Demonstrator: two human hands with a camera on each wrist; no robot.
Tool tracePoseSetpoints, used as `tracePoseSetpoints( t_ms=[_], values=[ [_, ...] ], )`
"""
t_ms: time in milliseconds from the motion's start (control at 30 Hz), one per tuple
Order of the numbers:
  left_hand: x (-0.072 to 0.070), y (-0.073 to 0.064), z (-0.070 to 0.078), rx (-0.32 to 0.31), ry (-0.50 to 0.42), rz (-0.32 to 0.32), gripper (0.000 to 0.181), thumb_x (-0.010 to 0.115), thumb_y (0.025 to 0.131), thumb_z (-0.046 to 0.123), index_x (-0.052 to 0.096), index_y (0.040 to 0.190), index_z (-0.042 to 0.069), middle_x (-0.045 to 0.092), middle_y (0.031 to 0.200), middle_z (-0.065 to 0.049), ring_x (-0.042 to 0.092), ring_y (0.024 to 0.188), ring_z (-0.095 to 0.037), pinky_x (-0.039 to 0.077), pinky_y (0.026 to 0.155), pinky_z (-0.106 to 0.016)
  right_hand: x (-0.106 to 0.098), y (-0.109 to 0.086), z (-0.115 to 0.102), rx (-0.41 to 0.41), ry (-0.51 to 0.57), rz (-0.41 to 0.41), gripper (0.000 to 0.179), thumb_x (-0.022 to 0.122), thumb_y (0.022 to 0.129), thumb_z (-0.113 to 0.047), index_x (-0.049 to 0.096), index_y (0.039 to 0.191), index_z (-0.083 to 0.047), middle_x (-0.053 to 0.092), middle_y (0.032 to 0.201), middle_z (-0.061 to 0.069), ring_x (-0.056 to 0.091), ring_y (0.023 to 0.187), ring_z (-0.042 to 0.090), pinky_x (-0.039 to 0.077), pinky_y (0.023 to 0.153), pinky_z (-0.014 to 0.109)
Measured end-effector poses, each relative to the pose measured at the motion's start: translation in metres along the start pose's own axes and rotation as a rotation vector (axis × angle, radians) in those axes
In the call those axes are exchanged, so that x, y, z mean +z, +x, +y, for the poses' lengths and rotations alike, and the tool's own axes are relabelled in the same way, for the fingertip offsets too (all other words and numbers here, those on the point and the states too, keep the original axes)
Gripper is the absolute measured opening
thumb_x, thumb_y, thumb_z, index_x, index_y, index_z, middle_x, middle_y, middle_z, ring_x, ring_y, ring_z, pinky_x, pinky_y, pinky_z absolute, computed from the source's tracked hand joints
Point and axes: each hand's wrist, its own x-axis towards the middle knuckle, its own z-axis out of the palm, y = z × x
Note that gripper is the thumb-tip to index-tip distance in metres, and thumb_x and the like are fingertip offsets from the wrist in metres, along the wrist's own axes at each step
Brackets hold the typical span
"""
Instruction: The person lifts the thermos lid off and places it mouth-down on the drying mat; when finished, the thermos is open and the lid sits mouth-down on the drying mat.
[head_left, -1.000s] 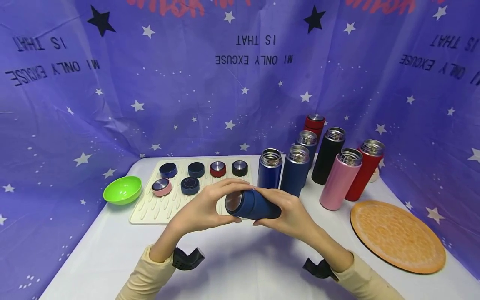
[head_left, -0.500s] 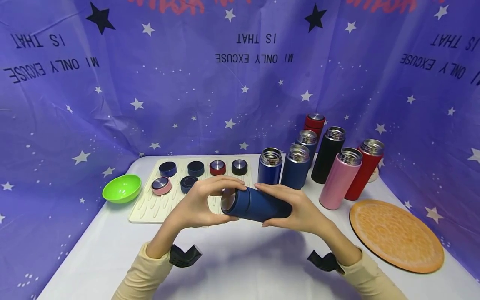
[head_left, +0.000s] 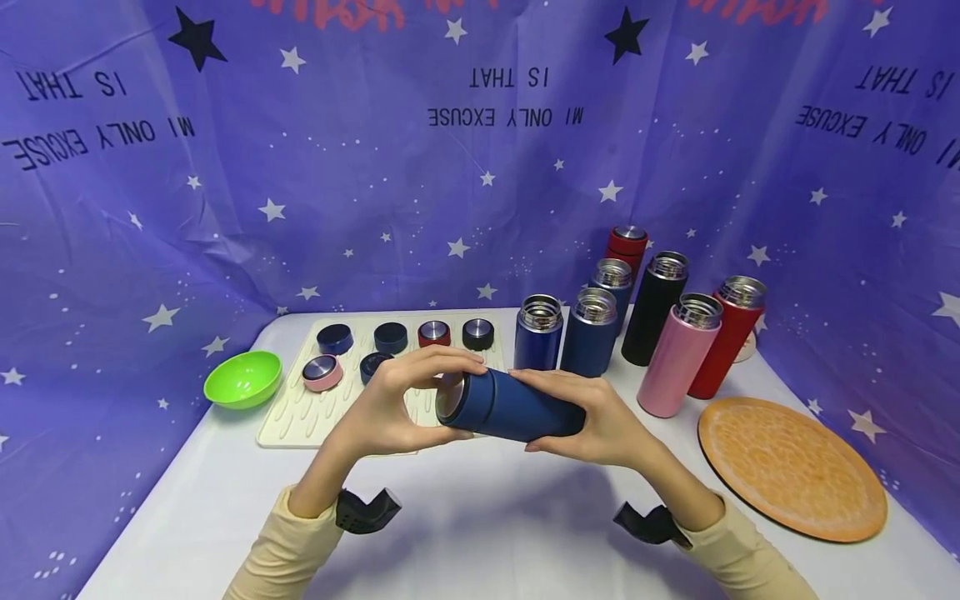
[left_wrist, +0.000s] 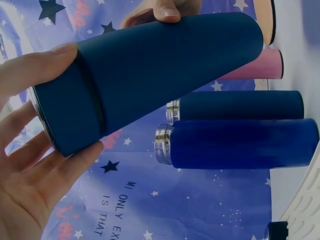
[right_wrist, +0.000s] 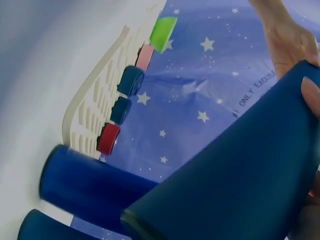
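Note:
A dark blue thermos bottle [head_left: 528, 410] with its lid on is held in the air, tilted on its side, above the table. My left hand [head_left: 382, 406] grips the lid [left_wrist: 65, 112], thumb on one side and fingers on the other in the left wrist view. A thin seam shows between lid and body. My right hand [head_left: 611, 421] holds the body near its base, which the palm partly hides. In the right wrist view the body [right_wrist: 235, 175] fills much of the foreground.
A cream drying mat [head_left: 296, 417] bears several lids, including a pink lid [head_left: 322, 375]. A green bowl [head_left: 242, 382] stands left of it. Several uncapped bottles, including a pink bottle [head_left: 678, 358], and a lidded red bottle [head_left: 626, 242] stand right. An orange round mat [head_left: 791, 471] lies nearby.
The thermos bottle has turned more sideways, so its steel lid top shows less and its body more. My left hand has shifted slightly left, my right hand slightly right.

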Motion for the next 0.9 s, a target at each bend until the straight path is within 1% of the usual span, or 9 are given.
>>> tracePoseSetpoints(
  t_ms=[100, 200, 400, 433, 533, 633, 767, 833, 900],
  values=[
    [-0.002, 0.003, 0.007, 0.006, 0.013, 0.005, 0.065, 0.09, 0.055, -0.004, 0.063, 0.114, -0.003, 0.062, 0.115, -0.019, 0.06, 0.109, -0.023, 0.058, 0.077, -0.033, 0.003, 0.0, 0.0, -0.022, 0.006, 0.03, 0.078, 0.091, 0.065, -0.019, 0.057, 0.135, -0.01, 0.061, 0.129, 0.003, 0.06, 0.114, 0.021, 0.05, 0.095, 0.031],
    [-0.003, 0.004, 0.009, 0.018, 0.019, 0.012, 0.065, 0.09, 0.054, -0.004, 0.063, 0.114, -0.004, 0.063, 0.114, -0.018, 0.061, 0.108, -0.023, 0.058, 0.077, -0.033, 0.007, -0.001, -0.002, -0.032, 0.0, 0.051, 0.078, 0.091, 0.065, -0.02, 0.058, 0.135, -0.01, 0.061, 0.13, 0.003, 0.059, 0.116, 0.022, 0.05, 0.095, 0.032],
    [-0.004, 0.002, 0.006, 0.037, 0.0, 0.023, 0.067, 0.09, 0.054, -0.006, 0.062, 0.116, -0.007, 0.064, 0.114, -0.018, 0.061, 0.107, -0.025, 0.058, 0.077, -0.034, 0.012, -0.001, -0.004, -0.066, -0.01, 0.112, 0.077, 0.091, 0.064, -0.017, 0.058, 0.133, -0.007, 0.061, 0.129, 0.007, 0.059, 0.116, 0.024, 0.048, 0.097, 0.029],
    [-0.003, 0.001, 0.003, 0.032, 0.001, 0.025, 0.068, 0.09, 0.055, -0.005, 0.062, 0.117, -0.007, 0.064, 0.114, -0.018, 0.061, 0.107, -0.025, 0.058, 0.076, -0.033, 0.013, -0.001, -0.003, -0.075, -0.015, 0.122, 0.077, 0.091, 0.064, -0.017, 0.059, 0.133, -0.007, 0.061, 0.129, 0.007, 0.059, 0.116, 0.024, 0.047, 0.097, 0.028],
    [-0.001, -0.005, -0.007, -0.014, 0.009, 0.031, 0.069, 0.09, 0.057, -0.002, 0.061, 0.12, -0.004, 0.064, 0.117, -0.015, 0.06, 0.107, -0.024, 0.058, 0.075, -0.03, 0.014, 0.0, -0.003, -0.083, -0.031, 0.132, 0.077, 0.09, 0.064, -0.016, 0.058, 0.133, -0.006, 0.061, 0.13, 0.007, 0.058, 0.116, 0.024, 0.047, 0.098, 0.027],
    [0.002, -0.012, -0.017, -0.091, 0.014, 0.043, 0.069, 0.091, 0.061, 0.004, 0.061, 0.123, 0.0, 0.064, 0.12, -0.01, 0.059, 0.108, -0.022, 0.058, 0.076, -0.028, 0.016, 0.0, -0.004, -0.084, -0.047, 0.137, 0.077, 0.089, 0.065, -0.014, 0.057, 0.134, -0.006, 0.06, 0.131, 0.008, 0.057, 0.118, 0.025, 0.046, 0.1, 0.029],
    [0.006, -0.014, -0.018, -0.17, 0.015, 0.074, 0.067, 0.089, 0.067, 0.011, 0.06, 0.127, 0.005, 0.063, 0.122, -0.007, 0.06, 0.108, -0.021, 0.058, 0.076, -0.028, 0.017, -0.001, -0.005, -0.095, -0.091, 0.149, 0.075, 0.088, 0.067, -0.014, 0.056, 0.134, -0.005, 0.059, 0.132, 0.01, 0.056, 0.12, 0.027, 0.043, 0.104, 0.034],
    [0.008, -0.014, -0.016, -0.218, 0.029, 0.106, 0.065, 0.089, 0.068, 0.014, 0.061, 0.127, 0.008, 0.064, 0.118, -0.005, 0.062, 0.103, -0.02, 0.058, 0.073, -0.027, 0.016, -0.001, -0.006, -0.108, -0.14, 0.158, 0.074, 0.087, 0.069, -0.015, 0.056, 0.135, -0.005, 0.058, 0.133, 0.011, 0.056, 0.12, 0.028, 0.042, 0.105, 0.036],
    [0.01, -0.012, -0.014, -0.285, 0.05, 0.135, 0.062, 0.088, 0.07, 0.017, 0.061, 0.126, 0.011, 0.065, 0.112, -0.003, 0.064, 0.098, -0.018, 0.058, 0.071, -0.026, 0.015, -0.001, -0.007, -0.115, -0.199, 0.164, 0.073, 0.086, 0.071, -0.017, 0.055, 0.136, -0.005, 0.058, 0.133, 0.012, 0.055, 0.121, 0.029, 0.041, 0.106, 0.036]
  ],
)
